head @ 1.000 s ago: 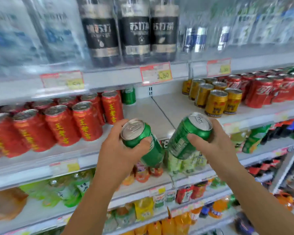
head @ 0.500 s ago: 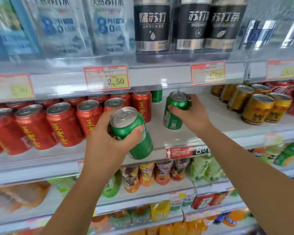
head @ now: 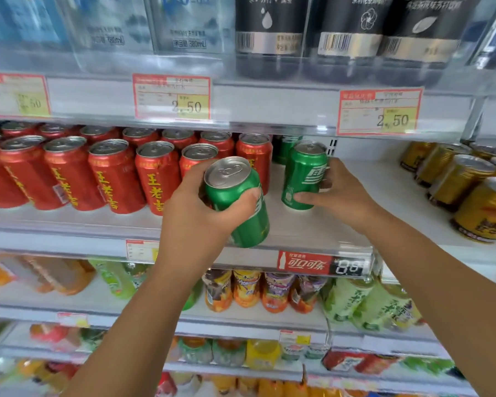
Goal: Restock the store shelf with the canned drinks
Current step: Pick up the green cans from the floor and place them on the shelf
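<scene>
My left hand (head: pixel 201 219) grips a green can (head: pixel 238 199), tilted, held in front of the white shelf (head: pixel 341 224) near its front edge. My right hand (head: pixel 338 193) is wrapped around a second green can (head: pixel 304 176) that stands upright on the shelf, just right of the red cans. A third green can (head: pixel 284 147) stands behind it, close to the back wall and partly hidden.
Several red cans (head: pixel 112 176) fill the shelf's left part. Gold cans (head: pixel 470 190) stand at the right. Bare shelf lies between the green cans and the gold ones. Bottles (head: pixel 269 24) stand on the shelf above, with price tags (head: pixel 172 97) on its rail.
My right hand has brought its green can down upright onto the shelf beside the red cans. The left hand's can has come closer to the shelf. The view has moved in.
</scene>
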A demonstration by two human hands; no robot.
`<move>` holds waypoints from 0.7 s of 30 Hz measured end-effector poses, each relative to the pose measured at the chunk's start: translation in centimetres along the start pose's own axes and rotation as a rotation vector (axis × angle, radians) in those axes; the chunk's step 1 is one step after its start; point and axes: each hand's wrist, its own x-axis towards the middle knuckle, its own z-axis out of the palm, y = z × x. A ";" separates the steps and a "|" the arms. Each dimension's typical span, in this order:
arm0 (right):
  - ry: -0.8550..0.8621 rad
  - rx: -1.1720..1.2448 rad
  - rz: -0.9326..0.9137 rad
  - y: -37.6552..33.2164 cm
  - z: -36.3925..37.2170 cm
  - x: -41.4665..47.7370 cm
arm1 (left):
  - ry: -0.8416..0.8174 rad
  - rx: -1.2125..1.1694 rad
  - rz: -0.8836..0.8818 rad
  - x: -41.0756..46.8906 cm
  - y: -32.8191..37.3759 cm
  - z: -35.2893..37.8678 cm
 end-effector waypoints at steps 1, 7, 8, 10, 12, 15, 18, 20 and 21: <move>0.039 -0.022 -0.006 -0.2 0.4 0.6 | 0.007 0.010 0.002 0.2 -0.1 0.1; 0.104 0.050 0.026 -0.2 2.1 3.6 | 0.026 0.048 0.004 1.3 -0.5 0.2; 0.099 0.049 0.025 -0.3 2.1 3.8 | 0.023 0.052 0.007 1.4 -0.6 0.1; 0.114 0.029 0.016 -0.3 2.3 4.1 | 0.018 0.063 0.017 1.6 -0.8 -0.1; 0.145 0.017 0.017 -0.1 2.6 4.9 | 0.012 0.079 0.023 1.8 -1.0 -0.2; 0.169 0.007 0.014 0.1 3.1 6.2 | 0.010 0.107 0.030 2.1 -1.3 0.0; 0.176 -0.032 0.015 0.1 3.3 6.9 | 0.014 0.127 0.033 2.2 -1.3 0.5; 0.186 -0.055 0.010 0.2 3.5 7.3 | 0.023 0.134 0.034 2.2 -1.3 0.8; 0.195 -0.045 0.000 0.3 3.6 7.5 | 0.027 0.139 0.033 2.2 -1.3 0.9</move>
